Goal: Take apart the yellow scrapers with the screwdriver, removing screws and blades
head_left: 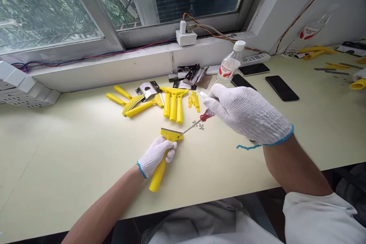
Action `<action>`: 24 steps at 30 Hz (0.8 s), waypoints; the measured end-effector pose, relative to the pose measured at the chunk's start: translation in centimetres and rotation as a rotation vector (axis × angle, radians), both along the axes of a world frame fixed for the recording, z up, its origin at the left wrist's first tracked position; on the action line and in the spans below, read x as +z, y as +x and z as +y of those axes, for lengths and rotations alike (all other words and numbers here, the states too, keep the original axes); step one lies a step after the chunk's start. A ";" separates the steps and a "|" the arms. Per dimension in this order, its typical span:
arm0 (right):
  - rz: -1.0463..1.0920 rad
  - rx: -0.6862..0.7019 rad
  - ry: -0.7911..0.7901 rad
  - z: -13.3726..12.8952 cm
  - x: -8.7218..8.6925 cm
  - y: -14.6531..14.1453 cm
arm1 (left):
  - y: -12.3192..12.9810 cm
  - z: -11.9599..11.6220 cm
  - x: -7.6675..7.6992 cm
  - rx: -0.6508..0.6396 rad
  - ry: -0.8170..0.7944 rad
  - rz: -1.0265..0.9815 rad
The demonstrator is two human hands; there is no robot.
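— Pale green table [71, 152] under a glass window [48, 7], yes? What do the hands do?
— The left hand [157, 156], in a white knit glove [154, 158], holds tight to a yellow plastic scraper [158, 175] by its handle.
— And the right hand?
— The right hand [248, 114], in the same kind of glove, grips a red-handled screwdriver [207, 115]. Its thin metal tip touches the scraper's yellow head [171, 134].
— What lies near?
— Tiny silver screws [198, 126] sit just beside the screwdriver, and a messy pile of yellow scrapers [173, 103] lies past them.
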State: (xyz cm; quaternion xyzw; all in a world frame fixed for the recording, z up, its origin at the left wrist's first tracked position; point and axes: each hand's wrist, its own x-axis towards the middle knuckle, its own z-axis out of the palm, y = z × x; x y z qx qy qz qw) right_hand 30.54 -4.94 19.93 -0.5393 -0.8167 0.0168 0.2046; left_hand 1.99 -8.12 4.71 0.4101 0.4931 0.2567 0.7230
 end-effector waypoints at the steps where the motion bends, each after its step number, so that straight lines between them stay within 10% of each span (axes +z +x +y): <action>1: 0.030 0.098 -0.019 0.0 0.1 0.2 | 0.0 0.0 0.1 -0.002 -0.002 0.002; 7: 0.329 0.445 -0.207 -0.8 1.0 0.2 | 0.2 0.0 0.4 -0.016 0.009 0.011; 14: 0.004 -0.082 0.014 -1.3 0.3 -1.0 | 0.1 0.0 0.1 -0.003 0.005 -0.007; 20: 0.161 0.442 -0.056 -0.9 1.0 0.4 | 0.1 -0.1 0.2 -0.006 0.011 -0.004; 24: 0.190 0.354 -0.065 -1.1 0.8 -0.2 | -0.1 -0.1 -0.3 -0.012 0.021 -0.014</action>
